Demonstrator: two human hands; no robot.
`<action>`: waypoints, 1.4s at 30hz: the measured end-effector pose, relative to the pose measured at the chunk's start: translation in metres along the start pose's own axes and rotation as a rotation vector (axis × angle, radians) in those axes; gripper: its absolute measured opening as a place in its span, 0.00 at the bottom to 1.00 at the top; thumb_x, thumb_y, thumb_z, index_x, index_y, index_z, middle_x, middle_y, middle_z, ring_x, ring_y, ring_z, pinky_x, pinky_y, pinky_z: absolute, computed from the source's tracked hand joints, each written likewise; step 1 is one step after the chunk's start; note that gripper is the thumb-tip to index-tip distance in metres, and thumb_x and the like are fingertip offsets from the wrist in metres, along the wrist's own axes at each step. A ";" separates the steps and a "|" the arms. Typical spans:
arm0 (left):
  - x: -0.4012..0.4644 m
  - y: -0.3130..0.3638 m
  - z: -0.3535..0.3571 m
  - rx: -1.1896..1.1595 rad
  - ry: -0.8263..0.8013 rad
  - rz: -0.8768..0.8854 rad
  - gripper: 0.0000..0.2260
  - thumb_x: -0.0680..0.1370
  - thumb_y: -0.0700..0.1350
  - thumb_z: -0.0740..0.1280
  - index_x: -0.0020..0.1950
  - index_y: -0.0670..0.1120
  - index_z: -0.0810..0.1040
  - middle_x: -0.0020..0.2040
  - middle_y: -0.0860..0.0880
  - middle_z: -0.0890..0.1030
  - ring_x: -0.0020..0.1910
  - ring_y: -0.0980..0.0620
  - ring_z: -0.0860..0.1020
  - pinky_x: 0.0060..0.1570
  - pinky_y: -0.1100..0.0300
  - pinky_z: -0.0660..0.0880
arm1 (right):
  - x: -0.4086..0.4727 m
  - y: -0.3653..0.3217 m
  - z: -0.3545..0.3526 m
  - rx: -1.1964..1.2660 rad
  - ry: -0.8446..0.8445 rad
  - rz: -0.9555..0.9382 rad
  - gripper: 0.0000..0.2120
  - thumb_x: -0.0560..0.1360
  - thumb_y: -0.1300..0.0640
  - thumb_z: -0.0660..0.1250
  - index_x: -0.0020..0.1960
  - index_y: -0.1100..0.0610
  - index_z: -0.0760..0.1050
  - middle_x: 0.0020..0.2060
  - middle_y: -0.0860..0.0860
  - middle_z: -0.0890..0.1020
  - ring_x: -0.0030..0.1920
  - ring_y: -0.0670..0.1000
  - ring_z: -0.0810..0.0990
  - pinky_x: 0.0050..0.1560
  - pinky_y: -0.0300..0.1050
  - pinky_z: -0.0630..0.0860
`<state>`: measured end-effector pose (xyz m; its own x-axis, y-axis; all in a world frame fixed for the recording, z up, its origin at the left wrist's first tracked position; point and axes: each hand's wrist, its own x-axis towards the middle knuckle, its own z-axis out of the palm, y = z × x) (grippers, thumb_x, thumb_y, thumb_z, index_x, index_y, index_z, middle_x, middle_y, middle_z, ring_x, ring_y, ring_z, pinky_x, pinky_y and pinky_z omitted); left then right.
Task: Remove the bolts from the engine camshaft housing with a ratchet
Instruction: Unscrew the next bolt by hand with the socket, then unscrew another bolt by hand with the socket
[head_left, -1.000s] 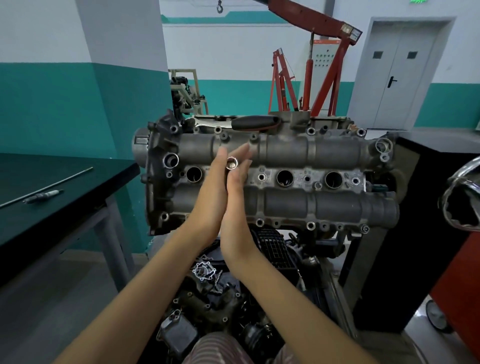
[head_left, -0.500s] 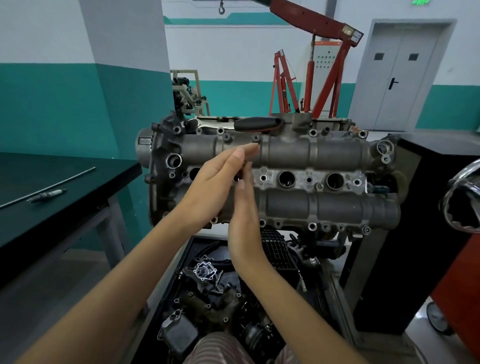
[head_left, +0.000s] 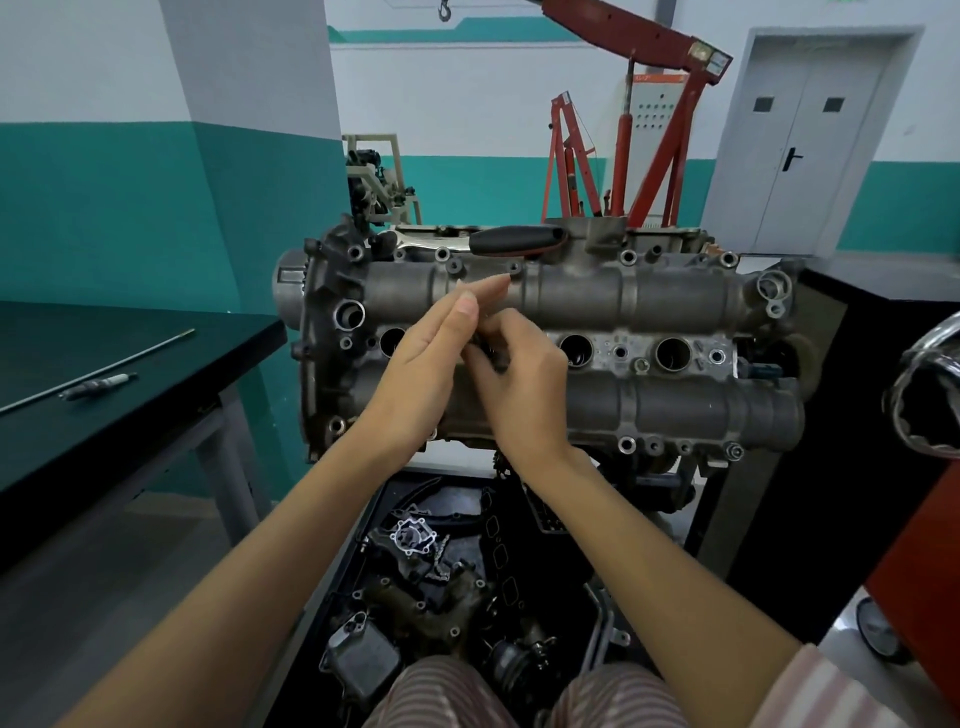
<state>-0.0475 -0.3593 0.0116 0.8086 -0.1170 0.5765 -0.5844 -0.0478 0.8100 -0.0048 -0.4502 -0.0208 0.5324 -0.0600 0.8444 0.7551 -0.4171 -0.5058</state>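
Our right hand (head_left: 524, 387) curls its fingers, pinching something small and dark we cannot make out. Our left hand (head_left: 423, 364) lies alongside, fingers straight and together, tips touching the upper tube of the camshaft housing (head_left: 623, 332) that stands upright just ahead. The ratchet (head_left: 511, 240) rests on the housing's top edge. No writing is legible.

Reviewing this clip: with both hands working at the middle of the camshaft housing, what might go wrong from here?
1. The right hand pinches something small and dark against the left hand; if it slips, it may fall into the open parts tray below and get lost among the loose parts.
2. The ratchet lies loose on top of the camshaft housing; a knock might send it off.
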 end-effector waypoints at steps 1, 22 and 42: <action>-0.001 -0.001 0.001 0.038 0.017 0.022 0.15 0.83 0.41 0.52 0.64 0.44 0.73 0.61 0.51 0.77 0.63 0.59 0.73 0.61 0.69 0.67 | 0.000 0.001 -0.003 0.010 -0.010 -0.018 0.03 0.71 0.66 0.68 0.44 0.62 0.76 0.37 0.45 0.76 0.35 0.39 0.72 0.39 0.31 0.68; -0.005 -0.005 0.000 0.444 0.427 0.294 0.10 0.70 0.44 0.75 0.41 0.48 0.73 0.37 0.57 0.76 0.37 0.62 0.75 0.40 0.72 0.70 | 0.003 0.012 -0.015 -0.032 -0.147 -0.115 0.06 0.73 0.66 0.66 0.49 0.62 0.80 0.36 0.40 0.76 0.37 0.35 0.73 0.40 0.23 0.65; -0.013 -0.003 -0.005 0.608 0.323 0.434 0.06 0.75 0.42 0.69 0.43 0.44 0.73 0.40 0.53 0.75 0.40 0.60 0.74 0.42 0.66 0.72 | 0.028 -0.012 -0.040 1.069 -0.408 1.277 0.21 0.81 0.52 0.53 0.57 0.70 0.70 0.44 0.62 0.83 0.40 0.54 0.84 0.39 0.42 0.80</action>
<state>-0.0561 -0.3525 0.0019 0.4266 0.0383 0.9036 -0.7095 -0.6054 0.3606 -0.0142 -0.4834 0.0154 0.8818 0.4405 -0.1683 -0.3837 0.4629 -0.7990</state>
